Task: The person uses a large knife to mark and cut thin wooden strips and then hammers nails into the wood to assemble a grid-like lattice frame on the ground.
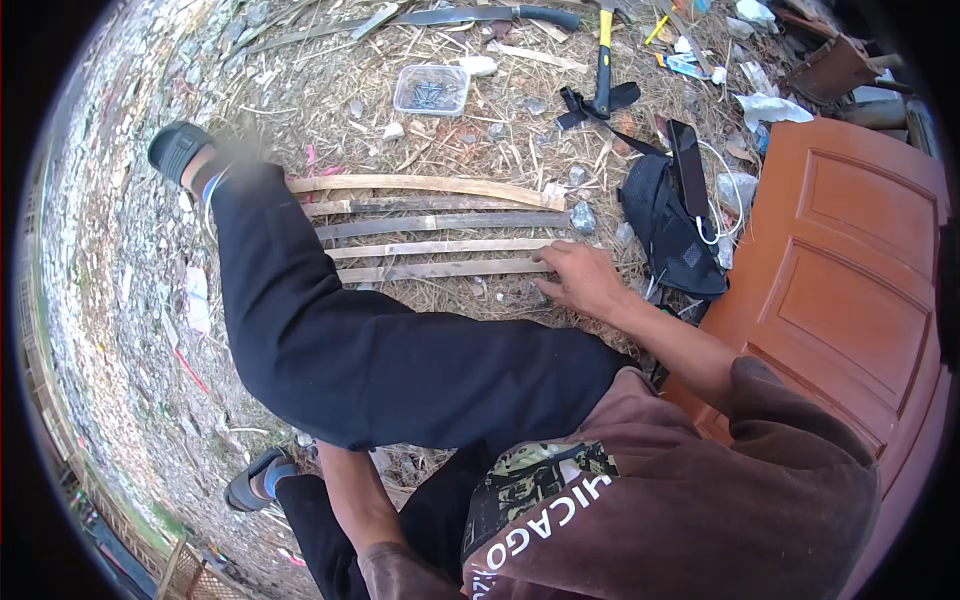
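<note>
Several flat bamboo strips lie side by side on the ground in front of me. My right hand [580, 278] is at the right end of the nearest bamboo strip [440, 270], its thumb and fingers curled around that end. Just beyond lie another pale strip [440, 248], a grey one [430, 225] and a longer, lighter one [430, 184] at the far side. My left forearm [352, 490] passes beneath my bent leg, which hides the left hand.
Past the strips stands a clear plastic tub [432, 91] of nails. A machete [460, 17] and a yellow-black hammer [604, 62] lie farther off. On the right are a black bag [672, 225], a phone [687, 165] with a white cable, and a brown wooden panel [830, 270].
</note>
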The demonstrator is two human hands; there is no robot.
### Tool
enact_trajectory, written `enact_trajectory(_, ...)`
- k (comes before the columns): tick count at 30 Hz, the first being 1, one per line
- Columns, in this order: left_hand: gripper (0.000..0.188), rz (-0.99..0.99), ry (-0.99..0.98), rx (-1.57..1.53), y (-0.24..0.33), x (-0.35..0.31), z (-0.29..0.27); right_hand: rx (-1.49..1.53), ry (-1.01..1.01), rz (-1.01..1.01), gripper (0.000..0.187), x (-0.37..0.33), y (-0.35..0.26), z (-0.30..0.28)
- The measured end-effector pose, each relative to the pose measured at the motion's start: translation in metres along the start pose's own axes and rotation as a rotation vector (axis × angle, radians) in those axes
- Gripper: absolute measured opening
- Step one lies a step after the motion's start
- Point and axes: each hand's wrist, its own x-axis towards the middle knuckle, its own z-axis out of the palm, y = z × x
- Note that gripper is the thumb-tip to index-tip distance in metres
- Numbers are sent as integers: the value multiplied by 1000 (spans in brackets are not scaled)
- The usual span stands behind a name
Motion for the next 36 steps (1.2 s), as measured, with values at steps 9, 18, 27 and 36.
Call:
enact_trajectory(9, 10, 120, 153, 87, 15, -4, 23, -75, -119, 218, 28, 14, -20, 3)
enact_trajectory(18, 10, 95, 198, 20, 10, -15, 34, 99, -99, 187, 28, 5, -2, 12)
enact_trajectory(27, 9, 60, 146, -71, 19, 0, 20, 240, -69, 158, 27, 1, 11, 18)
enact_trajectory(36, 21, -157, -72, -98, 20, 12, -3, 87, -54, -30, 31, 8, 22, 20)
